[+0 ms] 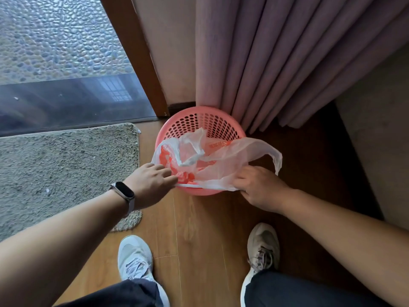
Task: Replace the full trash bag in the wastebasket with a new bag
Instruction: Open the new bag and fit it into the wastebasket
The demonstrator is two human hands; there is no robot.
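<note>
Hands (150,182) (259,187) x2, prob. 1 bag (223,158), 1 basket (205,124)

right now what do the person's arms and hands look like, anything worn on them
No sleeves show on either arm. The left hand has a smart band on its wrist: dark oblong screen, pale strap. The right hand wears nothing.

Lit by soft daylight from the glass door (66,100) at upper left; moderately bright. Faint window-grid reflection in the lower pane. Brightest on the wooden floor (194,229) near the glass, falling to deep shade at right beneath the curtain (287,63). Shines through the thin trash bag (232,156). Bent strongly at the edges: door frame (137,54) slanted, forearms (66,240) stretched large. Slightly soft throughout.
</note>
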